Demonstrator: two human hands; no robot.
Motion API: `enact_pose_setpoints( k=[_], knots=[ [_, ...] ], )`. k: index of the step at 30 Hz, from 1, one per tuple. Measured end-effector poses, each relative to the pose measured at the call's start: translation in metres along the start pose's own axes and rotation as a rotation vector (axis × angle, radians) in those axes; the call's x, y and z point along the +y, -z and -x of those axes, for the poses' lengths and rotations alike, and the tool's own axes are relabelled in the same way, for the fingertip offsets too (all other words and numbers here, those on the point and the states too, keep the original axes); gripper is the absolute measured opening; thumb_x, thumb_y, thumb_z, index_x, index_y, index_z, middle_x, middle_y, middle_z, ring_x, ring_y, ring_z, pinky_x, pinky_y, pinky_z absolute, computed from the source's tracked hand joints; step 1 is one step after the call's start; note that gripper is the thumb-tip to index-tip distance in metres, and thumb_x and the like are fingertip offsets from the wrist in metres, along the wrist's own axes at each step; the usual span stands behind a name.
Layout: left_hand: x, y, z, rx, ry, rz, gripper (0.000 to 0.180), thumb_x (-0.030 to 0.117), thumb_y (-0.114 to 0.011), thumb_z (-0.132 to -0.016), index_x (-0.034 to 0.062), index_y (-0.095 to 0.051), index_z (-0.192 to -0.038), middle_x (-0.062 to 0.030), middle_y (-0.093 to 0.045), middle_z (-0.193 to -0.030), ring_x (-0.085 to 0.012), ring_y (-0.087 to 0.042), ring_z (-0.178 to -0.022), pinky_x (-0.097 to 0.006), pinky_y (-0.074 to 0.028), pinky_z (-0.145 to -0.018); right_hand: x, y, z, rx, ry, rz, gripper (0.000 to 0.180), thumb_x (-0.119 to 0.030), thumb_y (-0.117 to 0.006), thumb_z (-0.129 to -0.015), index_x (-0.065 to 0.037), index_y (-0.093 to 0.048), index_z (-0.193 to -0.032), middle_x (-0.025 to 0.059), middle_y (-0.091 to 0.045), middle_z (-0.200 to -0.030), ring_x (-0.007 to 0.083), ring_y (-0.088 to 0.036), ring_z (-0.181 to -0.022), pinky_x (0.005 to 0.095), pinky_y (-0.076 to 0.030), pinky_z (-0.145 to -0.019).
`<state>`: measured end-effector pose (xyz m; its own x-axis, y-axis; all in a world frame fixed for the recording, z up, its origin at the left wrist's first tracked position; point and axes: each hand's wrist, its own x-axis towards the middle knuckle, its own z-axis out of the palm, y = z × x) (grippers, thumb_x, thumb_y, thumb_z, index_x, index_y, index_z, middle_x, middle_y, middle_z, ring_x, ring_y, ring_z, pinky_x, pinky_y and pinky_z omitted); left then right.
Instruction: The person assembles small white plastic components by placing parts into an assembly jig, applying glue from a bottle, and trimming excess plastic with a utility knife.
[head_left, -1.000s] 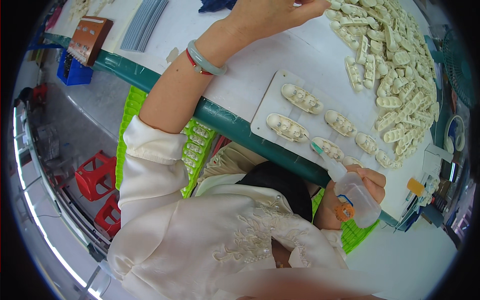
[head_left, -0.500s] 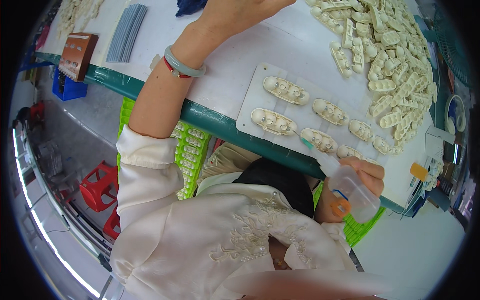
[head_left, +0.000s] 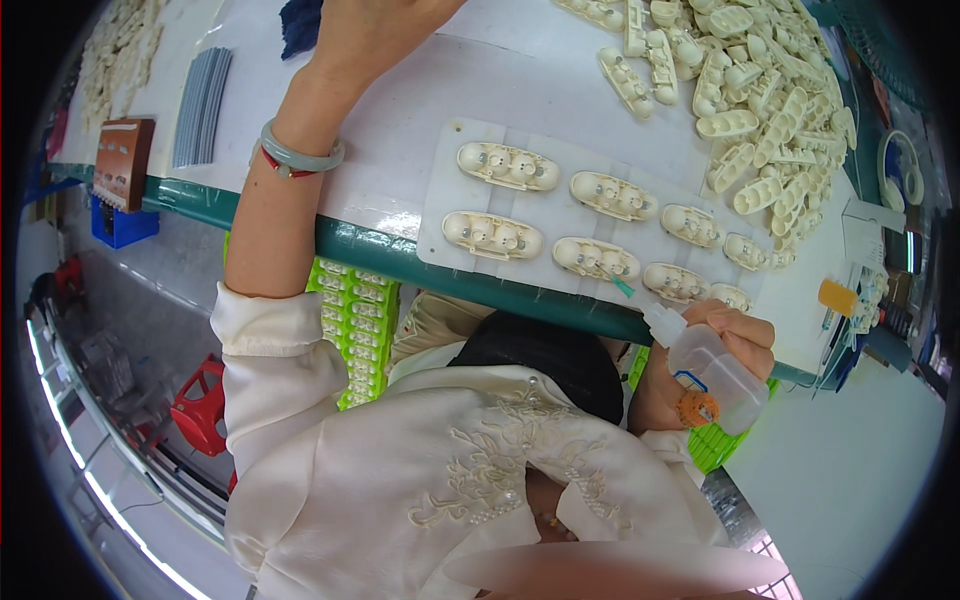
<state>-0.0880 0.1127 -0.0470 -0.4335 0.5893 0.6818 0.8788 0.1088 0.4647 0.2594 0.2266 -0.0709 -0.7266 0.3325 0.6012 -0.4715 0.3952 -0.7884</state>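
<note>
Many casings (head_left: 728, 124) heap beyond the white board (head_left: 555, 217); grey-blue strips (head_left: 203, 108) lie left. At its near-right corner the right hand (head_left: 737, 332) clasps a squeeze bottle (head_left: 718, 378); off the board's far-left, the left hand (head_left: 393, 25) is cropped, grip unclear.

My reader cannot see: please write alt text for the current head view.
A person's right hand holds a translucent bottle, its green tip pointed at oval cream parts in two rows on a white board. The left hand is partly cut off at the top; similar parts lie heaped at upper right.
</note>
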Motion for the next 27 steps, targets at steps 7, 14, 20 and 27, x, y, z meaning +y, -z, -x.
enact_pose_setpoints(
  k=[7,14,20,27],
  knots=[
    [0.002,-0.001,0.001,0.008,-0.001,0.014,0.025,0.008,-0.072,-0.075,-0.001,-0.056,-0.058,-0.0061,-0.052,-0.052,-0.0119,-0.044,-0.044,-0.026,-0.034,-0.042,-0.007,-0.012,-0.003,0.117,-0.047,0.08,0.031,0.005,-0.062,-0.075,0.006,-0.047,-0.103,0.0197,-0.047,-0.099,0.0347,-0.057,-0.07,0.0434,-0.05,-0.059],
    [0.003,-0.002,0.0,-0.019,0.063,0.015,0.026,0.009,-0.071,-0.076,-0.0005,-0.055,-0.058,-0.0051,-0.051,-0.052,-0.0104,-0.042,-0.045,-0.026,-0.032,-0.042,0.006,-0.004,0.006,0.411,0.114,0.532,0.045,-0.04,-0.054,-0.086,0.001,-0.037,-0.089,0.015,-0.046,-0.084,0.0204,-0.052,-0.06,0.0248,-0.044,-0.047],
    [-0.006,-0.002,0.001,-0.087,0.058,-0.071,0.019,0.009,-0.068,-0.08,-0.0011,-0.058,-0.067,-0.005,-0.055,-0.057,-0.0088,-0.046,-0.049,-0.024,-0.035,-0.044,-0.005,-0.002,0.006,0.306,-0.028,0.073,0.027,0.005,-0.062,-0.076,0.006,-0.048,-0.099,0.0199,-0.048,-0.095,0.032,-0.057,-0.062,0.0407,-0.05,-0.053],
    [-0.009,-0.001,0.013,-0.09,0.154,-0.071,0.019,0.021,-0.07,-0.082,0.0022,-0.067,-0.078,0.0058,-0.055,-0.061,-0.0019,-0.041,-0.055,-0.018,-0.033,-0.048,0.0,0.008,0.011,0.168,-0.029,0.064,0.033,0.003,-0.064,-0.075,0.005,-0.047,-0.104,0.0218,-0.049,-0.096,0.0338,-0.058,-0.067,0.042,-0.051,-0.059]
  ],
)
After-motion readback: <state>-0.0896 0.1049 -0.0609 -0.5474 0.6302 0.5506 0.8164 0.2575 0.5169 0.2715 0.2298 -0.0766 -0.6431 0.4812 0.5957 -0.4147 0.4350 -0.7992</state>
